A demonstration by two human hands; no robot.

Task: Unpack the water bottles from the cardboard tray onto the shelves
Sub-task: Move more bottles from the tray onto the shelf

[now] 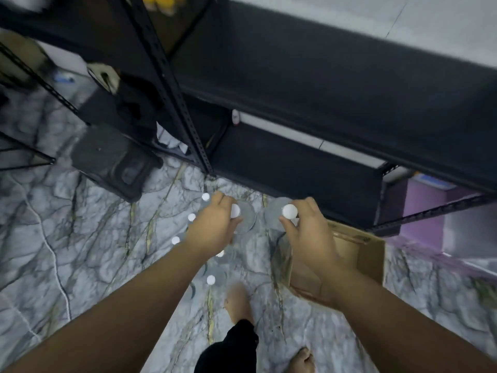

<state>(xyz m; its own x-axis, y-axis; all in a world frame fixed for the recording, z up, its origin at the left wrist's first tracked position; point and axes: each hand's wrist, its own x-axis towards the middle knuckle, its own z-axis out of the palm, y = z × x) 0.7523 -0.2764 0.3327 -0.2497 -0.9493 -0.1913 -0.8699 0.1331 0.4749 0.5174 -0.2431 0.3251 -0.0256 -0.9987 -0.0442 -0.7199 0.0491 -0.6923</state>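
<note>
Two clear bottles are being carried above the floor, just in front of the black shelves. The left hand is curling round the neck of the left bottle, whose white cap is peeking out past the knuckles. The right hand is pinching the right bottle just under its white cap. Both bodies are see-through and smeared by motion, so their outlines are hard to trace against the stone pattern.

More bottles are standing on the floor at seven o'clock from the left hand; only their white caps are reading clearly, and some are hiding under the left forearm. The cardboard tray is sitting at four o'clock from the right hand, partly covered by that wrist, with a sheet of clear wrap hanging at its near corner. What is lying inside it is not showing.

The marble floor, grey-veined, is filling the lower frame. Two bare feet and a dark trouser leg are showing at six o'clock. A dark, blurred object is resting on the floor at ten o'clock, beside the shelf post. A lilac wall is showing at three o'clock, and a pale wall is running behind the shelves at one o'clock. Something yellow at twelve o'clock is being cut off by the frame edge.
</note>
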